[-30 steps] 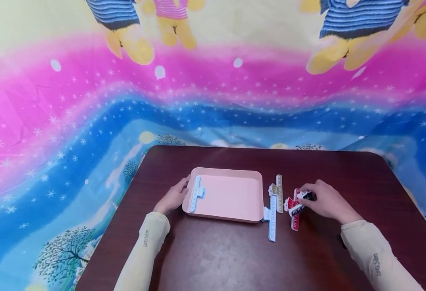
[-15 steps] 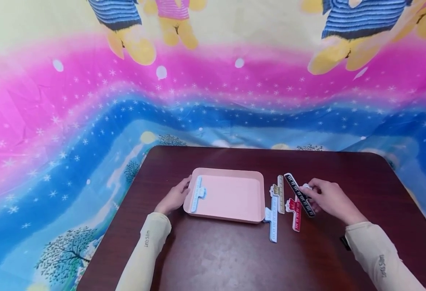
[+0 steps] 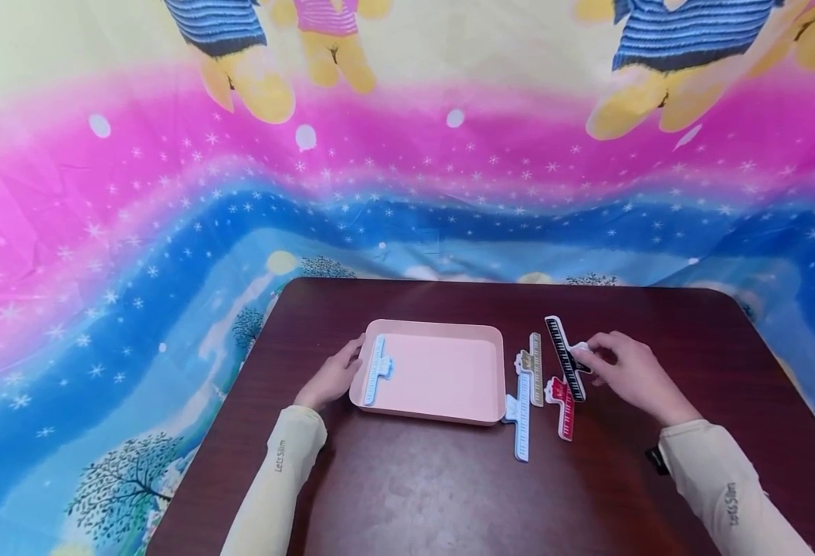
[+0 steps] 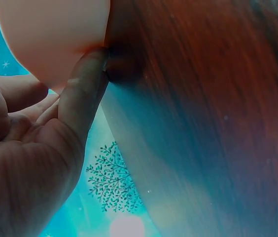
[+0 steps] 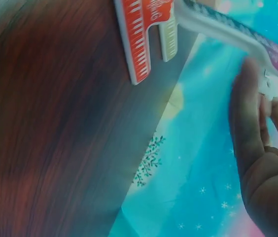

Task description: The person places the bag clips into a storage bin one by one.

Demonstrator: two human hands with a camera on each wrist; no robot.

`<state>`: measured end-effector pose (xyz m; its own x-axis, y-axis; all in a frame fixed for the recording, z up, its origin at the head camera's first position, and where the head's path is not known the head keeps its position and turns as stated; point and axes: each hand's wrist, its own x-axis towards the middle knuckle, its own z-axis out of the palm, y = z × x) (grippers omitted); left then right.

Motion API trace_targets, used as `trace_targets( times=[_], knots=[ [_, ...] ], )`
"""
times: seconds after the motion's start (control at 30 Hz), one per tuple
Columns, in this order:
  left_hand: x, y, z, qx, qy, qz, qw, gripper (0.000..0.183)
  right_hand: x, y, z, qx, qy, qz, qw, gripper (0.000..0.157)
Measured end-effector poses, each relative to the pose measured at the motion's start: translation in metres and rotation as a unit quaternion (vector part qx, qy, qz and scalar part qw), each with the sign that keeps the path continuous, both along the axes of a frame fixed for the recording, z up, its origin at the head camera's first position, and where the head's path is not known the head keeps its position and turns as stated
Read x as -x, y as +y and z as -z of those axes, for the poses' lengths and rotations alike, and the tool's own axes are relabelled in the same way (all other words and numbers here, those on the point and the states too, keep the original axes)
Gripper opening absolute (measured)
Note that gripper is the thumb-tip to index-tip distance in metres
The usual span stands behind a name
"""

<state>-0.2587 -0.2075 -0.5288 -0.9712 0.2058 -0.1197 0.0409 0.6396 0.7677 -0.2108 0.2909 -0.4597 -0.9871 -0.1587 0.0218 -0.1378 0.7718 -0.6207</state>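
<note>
My right hand (image 3: pixel 633 378) pinches the handle tab of a black clip (image 3: pixel 562 355) with a piano-key print, and in the right wrist view the clip's white underside shows above the thumb. Just below it lies a red clip (image 3: pixel 565 417) of the same kind, partly overlapped in the head view. A gold clip (image 3: pixel 535 378) and a light blue clip (image 3: pixel 522 425) lie further left, close to the pink tray (image 3: pixel 442 378). Inside the tray, along its left side, rests another light blue clip (image 3: pixel 375 371). My left hand (image 3: pixel 331 378) touches the tray's left outer wall with fairly straight fingers.
A dark brown wooden table (image 3: pixel 414 486) with rounded corners carries everything. Behind it hangs a printed cloth (image 3: pixel 407 177) in pink and blue. The table's edge runs close beyond the tray and clips.
The black clip has turned from lying across the red clip to standing lengthwise, then shifted slightly up and left in my right hand. The left hand and tray stay put.
</note>
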Motion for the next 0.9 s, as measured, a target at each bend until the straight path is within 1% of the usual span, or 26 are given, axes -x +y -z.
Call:
trace_targets(
  times=[0.1,0.23,0.37,0.63,0.8,0.9],
  knots=[
    [0.0003,-0.0002,0.0012,-0.001,-0.003,0.0,1.0,0.056,0.0001,0.0005,-0.0005,0.019,0.004,0.0,1.0,0.034],
    [0.0007,-0.0002,0.0017,-0.005,-0.004,0.0,1.0,0.056,-0.0008,0.0018,-0.0002,0.065,-0.008,0.0,0.998,0.037],
    [0.0002,-0.0005,0.0015,-0.006,-0.001,0.0,1.0,0.056,-0.0011,0.0016,0.0003,0.113,-0.02,-0.002,0.993,0.041],
    [0.001,-0.0007,0.0004,-0.003,-0.002,-0.002,1.0,0.056,-0.0007,0.0001,-0.0003,0.159,-0.028,0.006,0.987,0.037],
    [0.0,0.0002,-0.0011,-0.002,-0.003,-0.004,1.0,0.056,0.0001,-0.0006,0.0035,0.176,-0.031,0.002,0.984,0.039],
    [-0.0008,0.0008,-0.0018,0.001,-0.006,-0.003,1.0,0.056,-0.0015,0.0007,0.0048,0.184,-0.045,0.002,0.982,0.042]
  ],
)
